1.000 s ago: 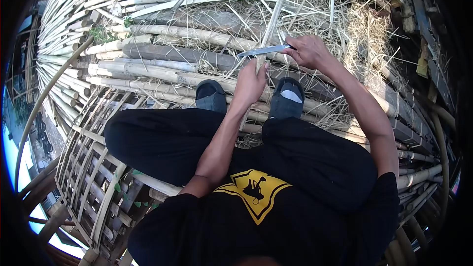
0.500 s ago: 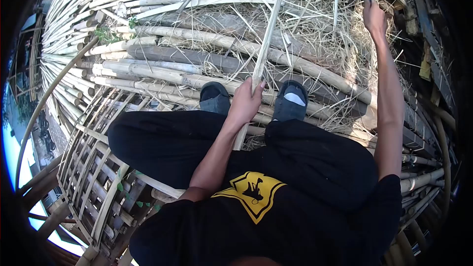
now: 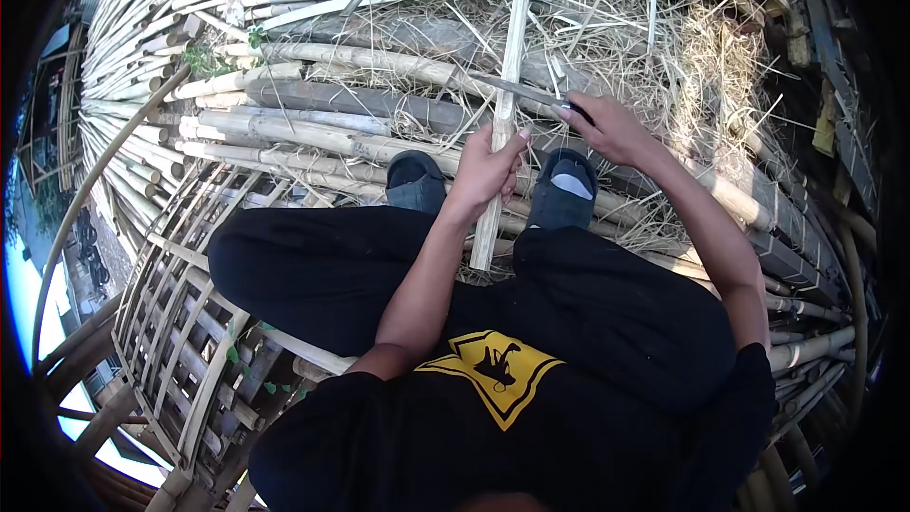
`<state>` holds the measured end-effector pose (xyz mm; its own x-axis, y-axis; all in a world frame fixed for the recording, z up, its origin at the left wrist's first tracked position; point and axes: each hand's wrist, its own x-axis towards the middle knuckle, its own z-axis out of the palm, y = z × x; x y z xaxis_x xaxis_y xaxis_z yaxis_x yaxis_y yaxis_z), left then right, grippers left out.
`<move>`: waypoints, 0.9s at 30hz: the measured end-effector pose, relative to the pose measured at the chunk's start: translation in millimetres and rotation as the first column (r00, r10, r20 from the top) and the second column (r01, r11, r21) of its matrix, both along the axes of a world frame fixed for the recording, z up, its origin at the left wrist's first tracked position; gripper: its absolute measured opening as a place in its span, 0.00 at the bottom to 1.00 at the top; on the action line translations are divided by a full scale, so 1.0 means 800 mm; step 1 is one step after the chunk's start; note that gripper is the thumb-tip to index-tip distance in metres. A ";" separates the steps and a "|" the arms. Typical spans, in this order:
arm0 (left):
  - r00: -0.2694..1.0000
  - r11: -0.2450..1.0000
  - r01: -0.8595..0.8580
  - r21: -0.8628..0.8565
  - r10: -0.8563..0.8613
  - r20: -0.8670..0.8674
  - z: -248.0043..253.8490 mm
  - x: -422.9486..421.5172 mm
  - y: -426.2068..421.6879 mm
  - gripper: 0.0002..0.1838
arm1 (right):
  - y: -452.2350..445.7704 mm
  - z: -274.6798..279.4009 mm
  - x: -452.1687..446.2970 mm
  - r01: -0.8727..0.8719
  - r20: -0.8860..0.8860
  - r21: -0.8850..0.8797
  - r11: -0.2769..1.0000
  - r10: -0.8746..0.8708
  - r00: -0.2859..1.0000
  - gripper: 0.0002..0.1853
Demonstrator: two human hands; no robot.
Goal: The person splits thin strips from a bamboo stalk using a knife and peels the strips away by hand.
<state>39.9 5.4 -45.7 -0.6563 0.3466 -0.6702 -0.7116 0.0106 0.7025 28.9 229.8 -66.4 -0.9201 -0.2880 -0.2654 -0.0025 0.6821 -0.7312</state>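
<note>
My left hand (image 3: 486, 171) is closed around a pale split bamboo strip (image 3: 515, 33), which stands out in front of me with its near end between my knees. My right hand (image 3: 607, 125) grips the dark handle of a knife (image 3: 531, 92). The blade points left and crosses the strip a little above my left hand. Whether its edge bites into the bamboo, I cannot tell.
Bamboo poles (image 3: 313, 147) lie in rows under my sandals (image 3: 561, 194). Shavings (image 3: 607, 24) are heaped ahead and to the right. A woven bamboo lattice (image 3: 180, 322) stands at my left, and a bent pole (image 3: 104, 171) arches beyond it.
My right hand has come in from the far right, bringing the knife across the bamboo strip. The strip has tilted more upright and shifted slightly left in my left hand.
</note>
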 end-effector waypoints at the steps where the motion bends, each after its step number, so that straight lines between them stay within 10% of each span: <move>1: 1.000 1.000 -0.002 0.016 0.002 -0.015 -0.004 0.001 -0.002 0.15 | -0.007 -0.003 0.005 -0.068 -0.053 0.010 0.998 0.068 0.996 0.18; 17: 0.996 0.994 0.079 -0.072 -0.081 -0.031 -0.011 -0.001 -0.001 0.13 | 0.004 -0.011 -0.012 -0.226 -0.153 0.265 0.937 0.272 0.950 0.14; 22: 0.976 0.975 0.216 0.043 -0.215 -0.030 0.025 0.023 -0.014 0.10 | 0.220 -0.011 -0.084 0.571 -0.279 0.488 0.660 -0.502 0.818 0.23; 24: 0.983 0.982 0.185 0.021 -0.185 -0.009 0.035 0.016 -0.012 0.09 | 0.276 0.021 -0.085 0.827 -0.543 0.268 0.493 -0.632 0.553 0.28; 27: 0.969 0.976 0.183 -0.118 -0.200 -0.143 0.022 0.003 0.000 0.11 | 0.253 0.062 -0.070 0.842 -0.289 -0.186 0.507 -0.847 0.447 0.21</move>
<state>42.6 5.1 -27.8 -0.6821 0.4100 -0.6055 -0.5732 0.2144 0.7909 -27.0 432.1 -16.9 -0.7338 0.6757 0.0698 0.3510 0.4651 -0.8127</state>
